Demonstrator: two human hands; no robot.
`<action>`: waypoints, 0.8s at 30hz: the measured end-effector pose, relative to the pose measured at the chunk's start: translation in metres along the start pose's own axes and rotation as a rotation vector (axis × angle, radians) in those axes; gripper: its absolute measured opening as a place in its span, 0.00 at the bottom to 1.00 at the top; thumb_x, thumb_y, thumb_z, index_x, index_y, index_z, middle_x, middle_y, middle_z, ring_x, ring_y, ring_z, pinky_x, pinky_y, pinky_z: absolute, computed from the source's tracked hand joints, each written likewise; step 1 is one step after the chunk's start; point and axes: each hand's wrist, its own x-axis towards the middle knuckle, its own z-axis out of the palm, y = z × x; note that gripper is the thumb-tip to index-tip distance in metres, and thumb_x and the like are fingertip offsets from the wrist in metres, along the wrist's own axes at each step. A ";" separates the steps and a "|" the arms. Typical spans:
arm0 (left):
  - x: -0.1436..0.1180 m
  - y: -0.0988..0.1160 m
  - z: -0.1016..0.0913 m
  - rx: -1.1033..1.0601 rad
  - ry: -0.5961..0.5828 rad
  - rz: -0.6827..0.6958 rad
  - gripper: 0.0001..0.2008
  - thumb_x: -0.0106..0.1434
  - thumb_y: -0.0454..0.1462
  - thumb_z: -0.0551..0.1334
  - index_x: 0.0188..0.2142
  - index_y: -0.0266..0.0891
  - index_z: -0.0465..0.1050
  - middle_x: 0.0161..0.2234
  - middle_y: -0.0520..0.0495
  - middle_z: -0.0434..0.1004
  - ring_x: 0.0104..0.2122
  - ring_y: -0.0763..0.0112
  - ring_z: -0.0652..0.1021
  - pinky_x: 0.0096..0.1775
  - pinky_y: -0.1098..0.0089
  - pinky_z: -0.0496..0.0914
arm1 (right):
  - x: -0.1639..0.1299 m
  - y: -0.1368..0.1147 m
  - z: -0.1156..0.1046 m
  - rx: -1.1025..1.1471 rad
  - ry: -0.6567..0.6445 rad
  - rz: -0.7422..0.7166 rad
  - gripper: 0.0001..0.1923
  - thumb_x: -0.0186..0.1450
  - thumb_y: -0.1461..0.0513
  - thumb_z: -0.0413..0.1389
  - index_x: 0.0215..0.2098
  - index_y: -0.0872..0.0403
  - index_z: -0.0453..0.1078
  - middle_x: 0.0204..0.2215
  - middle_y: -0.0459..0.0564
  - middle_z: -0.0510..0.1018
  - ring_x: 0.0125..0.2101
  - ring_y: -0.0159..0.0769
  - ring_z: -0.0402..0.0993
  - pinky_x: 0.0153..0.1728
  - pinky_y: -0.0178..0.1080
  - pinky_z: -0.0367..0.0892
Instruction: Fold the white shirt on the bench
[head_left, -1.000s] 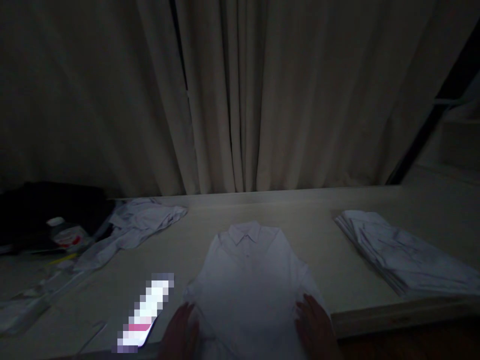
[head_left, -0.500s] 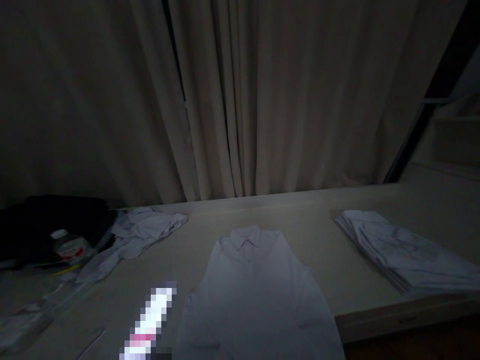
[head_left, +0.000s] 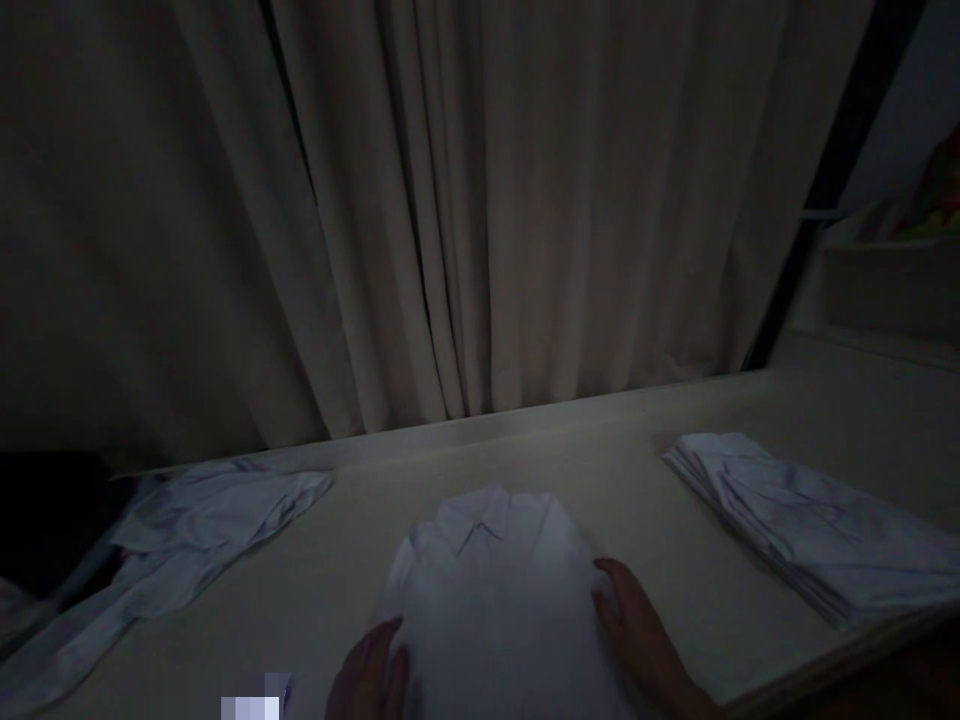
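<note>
A white collared shirt (head_left: 487, 620) lies front up on the table, its collar pointing away from me; its lower part runs out of view. At the shirt's left edge is my left hand (head_left: 367, 675), its fingers slightly bent and the thumb apart from them. Against the right side, below the shoulder, rests my right hand (head_left: 641, 630), with thumb and fingers spread a little. Neither hand appears closed on the cloth. The sleeves are largely hidden by my hands or out of frame.
A neat stack of folded white garments (head_left: 810, 530) lies at the right, near the table's front edge. A crumpled white garment (head_left: 217, 520) is at the left beside a black item (head_left: 52, 510). Beige curtains (head_left: 450, 220) hang behind the table (head_left: 592, 440).
Both my hands have come into view at the shirt's two sides. The shirt's outline has narrowed there. My view has turned slightly, and the bottle at the left has left the frame.
</note>
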 end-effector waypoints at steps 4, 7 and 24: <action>0.052 0.017 0.041 0.262 -0.051 0.192 0.26 0.61 0.43 0.48 0.54 0.30 0.66 0.56 0.35 0.68 0.56 0.54 0.69 0.55 0.54 0.67 | 0.050 -0.032 0.047 -0.155 -0.099 -0.067 0.28 0.66 0.54 0.41 0.60 0.60 0.57 0.62 0.60 0.59 0.62 0.44 0.53 0.62 0.48 0.53; 0.067 0.012 0.063 0.379 -0.087 0.189 0.28 0.62 0.44 0.47 0.57 0.30 0.62 0.60 0.34 0.61 0.60 0.52 0.62 0.59 0.51 0.62 | 0.063 -0.029 0.073 -0.245 -0.152 -0.092 0.31 0.67 0.50 0.41 0.61 0.60 0.55 0.63 0.61 0.55 0.63 0.48 0.49 0.62 0.51 0.51; 0.097 -0.024 0.055 0.490 -0.163 -0.028 0.35 0.62 0.49 0.42 0.59 0.22 0.55 0.62 0.28 0.55 0.62 0.46 0.57 0.60 0.47 0.53 | 0.076 -0.005 0.091 -0.370 -0.132 -0.149 0.35 0.66 0.44 0.35 0.62 0.58 0.53 0.64 0.62 0.53 0.64 0.49 0.46 0.63 0.52 0.45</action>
